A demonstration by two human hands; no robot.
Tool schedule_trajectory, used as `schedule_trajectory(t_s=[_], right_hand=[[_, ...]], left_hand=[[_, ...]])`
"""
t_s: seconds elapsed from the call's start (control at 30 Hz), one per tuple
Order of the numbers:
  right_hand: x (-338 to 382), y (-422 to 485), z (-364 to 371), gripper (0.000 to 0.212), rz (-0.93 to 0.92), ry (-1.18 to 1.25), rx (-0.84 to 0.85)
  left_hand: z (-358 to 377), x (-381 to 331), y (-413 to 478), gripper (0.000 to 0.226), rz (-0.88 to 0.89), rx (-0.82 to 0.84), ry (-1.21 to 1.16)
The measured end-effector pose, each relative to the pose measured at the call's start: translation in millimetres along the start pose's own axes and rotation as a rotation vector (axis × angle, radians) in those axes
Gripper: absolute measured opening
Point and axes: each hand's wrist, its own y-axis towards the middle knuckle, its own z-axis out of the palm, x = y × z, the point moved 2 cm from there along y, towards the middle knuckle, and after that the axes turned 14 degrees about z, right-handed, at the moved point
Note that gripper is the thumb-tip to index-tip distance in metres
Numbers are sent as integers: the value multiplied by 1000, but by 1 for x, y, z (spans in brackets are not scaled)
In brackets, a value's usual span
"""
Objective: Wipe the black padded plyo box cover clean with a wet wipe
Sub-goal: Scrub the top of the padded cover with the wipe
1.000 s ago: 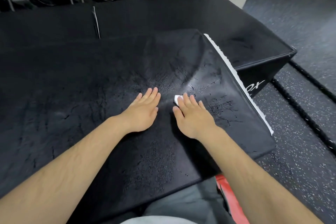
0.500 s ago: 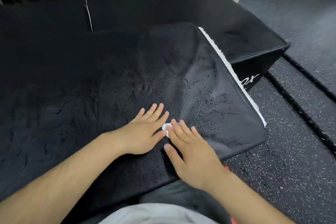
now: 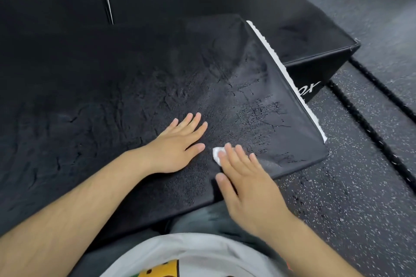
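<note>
The black padded plyo box cover point(image 3: 112, 101) fills most of the view, its surface cracked and worn, with a white strip along its right edge. A small white wet wipe point(image 3: 217, 154) lies bunched on the cover near its front right corner. My right hand point(image 3: 245, 184) presses flat on the wipe, fingers together, so only the wipe's left end shows. My left hand point(image 3: 177, 145) rests flat on the cover just left of the wipe, fingers spread, holding nothing.
A second black plyo box point(image 3: 310, 29) with white lettering stands behind and to the right. Speckled rubber floor point(image 3: 349, 186) lies to the right, crossed by thick black ropes point(image 3: 369, 132). Weight plates on a rack line the far wall.
My right hand has drawn the wipe back toward me and the cover's front edge, then slightly right. My left hand stays flat beside it. The camera tilted down.
</note>
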Motion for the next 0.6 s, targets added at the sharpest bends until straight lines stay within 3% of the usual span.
schedule_trajectory(t_s=[0.1,0.27,0.43,0.6], right_hand=[[14,-28,6,56,-127,1,72],[-11,-39,-1,54,-47,-27,-10],[7,-49,8,52,-183,-41,72],[-5,-45,2,51,-75,-57,-81]], left_hand=[[0,1,-1,60,4,-8,-4],[-2,0,-1,60,-1,0,-7],[-3,-1,-2,60,0,0,-10],[-4,-5,0,59,-10,5,15]])
